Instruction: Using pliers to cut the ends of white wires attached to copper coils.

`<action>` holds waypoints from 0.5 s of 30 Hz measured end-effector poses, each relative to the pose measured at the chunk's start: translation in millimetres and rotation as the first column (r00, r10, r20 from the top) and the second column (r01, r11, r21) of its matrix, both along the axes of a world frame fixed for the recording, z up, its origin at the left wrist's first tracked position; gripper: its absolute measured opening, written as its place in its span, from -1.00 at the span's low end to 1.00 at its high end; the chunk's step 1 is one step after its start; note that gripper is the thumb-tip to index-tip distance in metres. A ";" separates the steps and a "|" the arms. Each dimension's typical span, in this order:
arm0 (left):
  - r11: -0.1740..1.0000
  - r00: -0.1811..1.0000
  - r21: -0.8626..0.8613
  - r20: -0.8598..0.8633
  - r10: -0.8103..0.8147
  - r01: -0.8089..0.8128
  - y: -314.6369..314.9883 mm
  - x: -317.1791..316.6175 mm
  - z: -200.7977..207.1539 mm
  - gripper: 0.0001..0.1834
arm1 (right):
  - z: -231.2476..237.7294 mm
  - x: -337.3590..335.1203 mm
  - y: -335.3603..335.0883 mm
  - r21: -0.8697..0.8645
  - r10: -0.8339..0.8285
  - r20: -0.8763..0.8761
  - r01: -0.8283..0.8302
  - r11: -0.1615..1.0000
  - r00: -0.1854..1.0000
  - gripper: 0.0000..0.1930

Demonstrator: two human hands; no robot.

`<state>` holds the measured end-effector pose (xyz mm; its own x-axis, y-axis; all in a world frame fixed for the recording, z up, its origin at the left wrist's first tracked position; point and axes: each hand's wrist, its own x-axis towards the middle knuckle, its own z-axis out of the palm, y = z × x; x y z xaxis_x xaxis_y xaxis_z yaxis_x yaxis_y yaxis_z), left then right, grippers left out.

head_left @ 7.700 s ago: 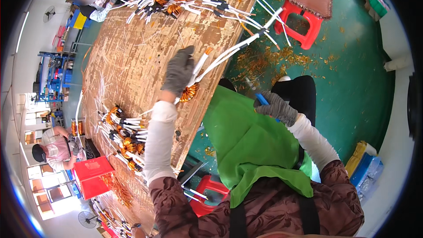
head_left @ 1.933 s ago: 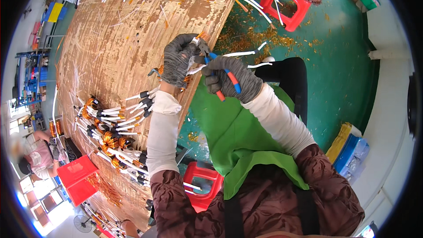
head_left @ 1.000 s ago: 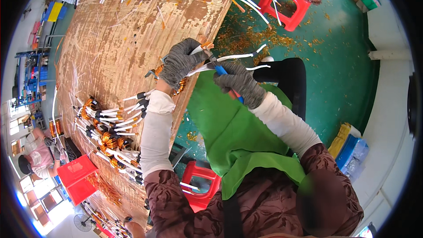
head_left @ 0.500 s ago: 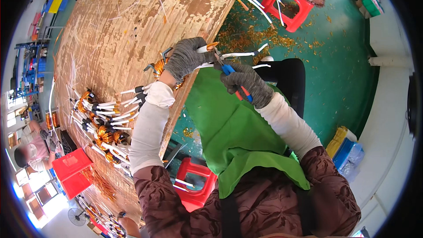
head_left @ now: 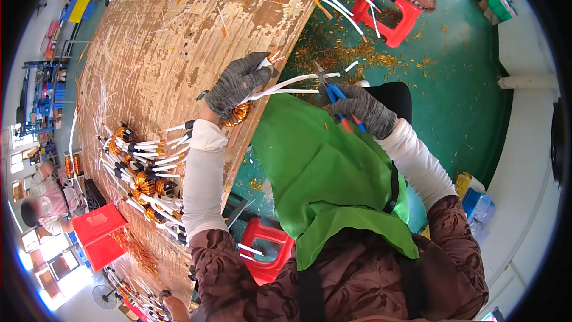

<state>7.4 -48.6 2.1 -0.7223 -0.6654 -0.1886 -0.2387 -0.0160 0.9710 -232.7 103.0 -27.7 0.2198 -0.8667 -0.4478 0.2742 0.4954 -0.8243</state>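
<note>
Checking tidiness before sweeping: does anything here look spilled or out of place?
Yes: small orange-gold wire clippings lie scattered over the green floor beside the worn wooden worktable, near the red plastic stool.

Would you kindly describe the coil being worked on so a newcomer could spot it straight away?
Find the long wooden table and follow its near edge to the gloved left hand. Under that hand hangs a copper coil with white leads. Unlike the coils lying on the table, it is held up.
</note>
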 end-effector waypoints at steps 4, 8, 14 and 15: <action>0.988 0.997 0.139 -0.048 0.068 -0.061 0.5 1.4 -1.7 -0.70 | 29.6 1.3 -8.9 -0.251 0.025 -0.345 -0.117 0.961 0.938 -0.56; 0.989 0.989 0.016 0.020 0.143 -0.144 6.2 -4.6 -9.9 -0.74 | 32.5 13.5 -27.2 -0.444 -0.254 -0.876 -0.477 0.758 0.411 -0.52; 0.967 0.967 -0.010 0.004 0.255 -0.255 13.1 -8.4 -12.8 -0.75 | 49.3 27.7 -41.5 -0.285 -0.146 -0.941 -0.484 0.827 0.305 -0.49; 0.966 0.966 -0.010 -0.005 0.258 -0.258 13.3 -8.4 -13.7 -0.76 | 50.9 29.9 -43.4 -0.281 -0.144 -0.943 -0.483 0.829 0.301 -0.49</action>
<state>-1.1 -35.3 -11.6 -0.5269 -0.8309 -0.1788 -0.2246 -0.0668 0.9722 -202.7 59.6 23.2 0.1169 -0.9922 -0.0443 -0.8347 -0.0740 -0.5458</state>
